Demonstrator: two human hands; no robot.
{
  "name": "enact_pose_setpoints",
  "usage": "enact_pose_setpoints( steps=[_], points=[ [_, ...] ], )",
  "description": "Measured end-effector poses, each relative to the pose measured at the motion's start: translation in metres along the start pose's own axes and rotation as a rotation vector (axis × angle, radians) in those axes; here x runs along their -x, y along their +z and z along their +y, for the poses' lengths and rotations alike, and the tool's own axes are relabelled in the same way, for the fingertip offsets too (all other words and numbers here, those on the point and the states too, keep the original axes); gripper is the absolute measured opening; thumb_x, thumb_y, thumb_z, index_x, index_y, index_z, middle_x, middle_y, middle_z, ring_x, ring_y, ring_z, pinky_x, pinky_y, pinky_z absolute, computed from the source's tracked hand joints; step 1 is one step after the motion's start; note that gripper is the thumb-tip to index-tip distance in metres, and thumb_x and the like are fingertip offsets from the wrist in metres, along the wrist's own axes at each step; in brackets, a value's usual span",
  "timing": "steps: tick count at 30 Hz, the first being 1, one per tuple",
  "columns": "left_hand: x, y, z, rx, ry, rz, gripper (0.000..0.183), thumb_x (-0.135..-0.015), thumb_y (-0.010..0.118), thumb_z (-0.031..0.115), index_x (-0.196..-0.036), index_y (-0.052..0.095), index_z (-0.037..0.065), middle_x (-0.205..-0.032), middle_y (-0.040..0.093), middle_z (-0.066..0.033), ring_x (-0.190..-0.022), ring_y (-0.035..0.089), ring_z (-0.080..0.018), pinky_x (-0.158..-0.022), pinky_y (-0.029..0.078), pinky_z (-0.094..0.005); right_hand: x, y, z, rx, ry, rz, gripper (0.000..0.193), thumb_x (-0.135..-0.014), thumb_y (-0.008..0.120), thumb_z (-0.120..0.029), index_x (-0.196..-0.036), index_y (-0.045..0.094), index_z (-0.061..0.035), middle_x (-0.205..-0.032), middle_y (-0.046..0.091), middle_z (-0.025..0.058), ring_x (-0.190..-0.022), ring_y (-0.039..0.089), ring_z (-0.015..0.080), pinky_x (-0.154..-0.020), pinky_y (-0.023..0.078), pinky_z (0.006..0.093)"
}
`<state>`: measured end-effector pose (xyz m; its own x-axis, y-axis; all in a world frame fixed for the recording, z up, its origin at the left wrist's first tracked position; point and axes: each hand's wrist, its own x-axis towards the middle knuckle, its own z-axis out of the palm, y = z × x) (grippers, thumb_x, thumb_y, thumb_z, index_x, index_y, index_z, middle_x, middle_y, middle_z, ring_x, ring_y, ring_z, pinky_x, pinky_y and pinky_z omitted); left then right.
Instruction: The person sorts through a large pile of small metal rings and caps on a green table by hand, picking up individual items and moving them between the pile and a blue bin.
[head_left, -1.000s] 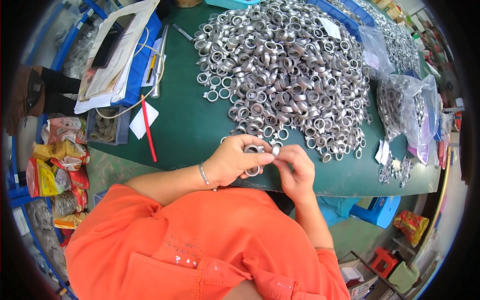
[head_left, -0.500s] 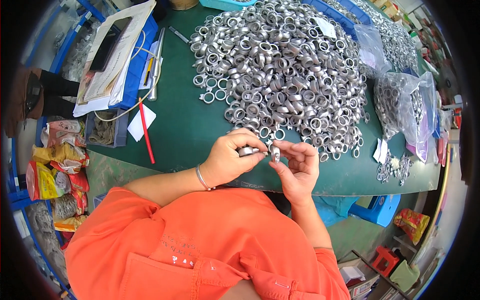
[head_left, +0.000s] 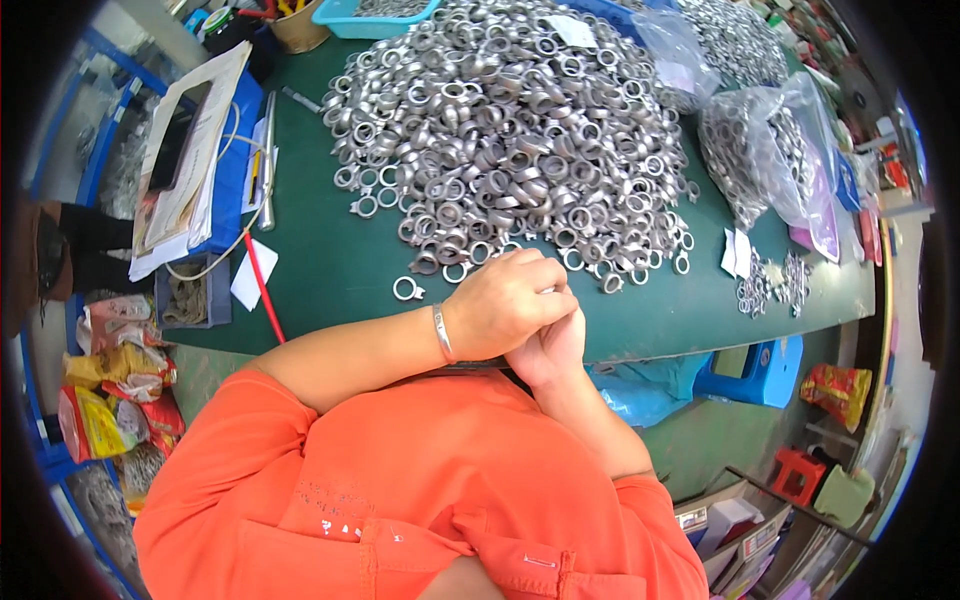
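Observation:
My left hand (head_left: pixel 512 303), with a silver bangle (head_left: pixel 442 333) on its wrist, lies closed over my right hand (head_left: pixel 556 350) at the near edge of the pile. The fingers of both hands are curled together; whatever they grip is hidden beneath the left hand. Just beyond them spreads a large heap of grey metal rings (head_left: pixel 520 150), each with a small lug on its side. One single ring (head_left: pixel 408 288) lies flat on the green tabletop (head_left: pixel 345 265), left of the hands and apart from the heap.
Clear plastic bags of metal parts (head_left: pixel 755 150) stand to the right, near small linked pieces (head_left: pixel 772 285). At left are papers with a phone (head_left: pixel 180 140), a cable (head_left: pixel 237 240), a red stick (head_left: pixel 263 285) and a grey bin (head_left: pixel 190 295). A turquoise tray (head_left: pixel 375 20) sits at the back.
My hands have come together, the left now covering the right; the rings seen in them before are out of sight. A lone ring now shows left of the hands. The view has shifted.

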<state>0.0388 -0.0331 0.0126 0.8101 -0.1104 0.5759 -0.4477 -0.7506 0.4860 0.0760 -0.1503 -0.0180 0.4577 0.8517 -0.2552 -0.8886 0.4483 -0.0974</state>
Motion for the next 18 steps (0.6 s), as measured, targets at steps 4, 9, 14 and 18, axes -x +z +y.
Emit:
enact_pose_setpoints(
  steps=[4,9,14,18],
  points=[
    [-0.012,0.017,0.011,0.032,0.07,-0.1,0.036,-0.066,0.069,0.025,-0.099,0.063,0.014,-0.093,0.057,-0.0008,-0.093,0.054,-0.0195,-0.083,0.038,-0.0392,0.021,-0.005,-0.009,-0.049,-0.143,0.05,0.031,-0.093,0.035,-0.032,-0.112,0.051,-0.013,-0.115,0.052,0.0033,-0.108,0.051,0.0191,-0.094,0.041,0.0364],
    [-0.022,0.026,0.021,0.165,0.14,0.082,0.039,-0.073,0.069,0.026,-0.108,0.059,0.011,-0.105,0.057,-0.0058,-0.101,0.054,-0.0244,-0.094,0.033,-0.0459,0.041,-0.005,-0.036,0.005,-0.344,0.204,0.035,-0.092,0.038,-0.035,-0.113,0.054,-0.0117,-0.111,0.056,0.0066,-0.104,0.052,0.0217,-0.086,0.045,0.0368],
    [-0.013,-0.013,0.001,0.155,-0.095,0.232,0.028,-0.073,0.064,-0.002,-0.101,0.06,0.003,-0.095,0.058,-0.0094,-0.077,0.057,-0.0192,-0.067,0.046,-0.0269,0.105,-0.028,-0.087,-0.099,-0.574,0.121,0.031,-0.09,0.045,-0.035,-0.098,0.064,-0.0126,-0.103,0.059,0.0115,-0.085,0.055,0.0244,-0.049,0.042,0.0275],
    [0.018,-0.045,-0.015,0.149,-0.573,0.274,0.022,-0.075,0.062,-0.004,-0.096,0.059,0.0,-0.085,0.052,-0.0031,-0.064,0.047,-0.0056,-0.055,0.039,-0.0173,0.141,-0.096,-0.125,0.046,-0.817,0.747,0.028,-0.089,0.047,-0.031,-0.102,0.053,-0.0069,-0.105,0.057,0.0121,-0.088,0.056,0.0257,-0.058,0.047,0.0337]
  ],
)
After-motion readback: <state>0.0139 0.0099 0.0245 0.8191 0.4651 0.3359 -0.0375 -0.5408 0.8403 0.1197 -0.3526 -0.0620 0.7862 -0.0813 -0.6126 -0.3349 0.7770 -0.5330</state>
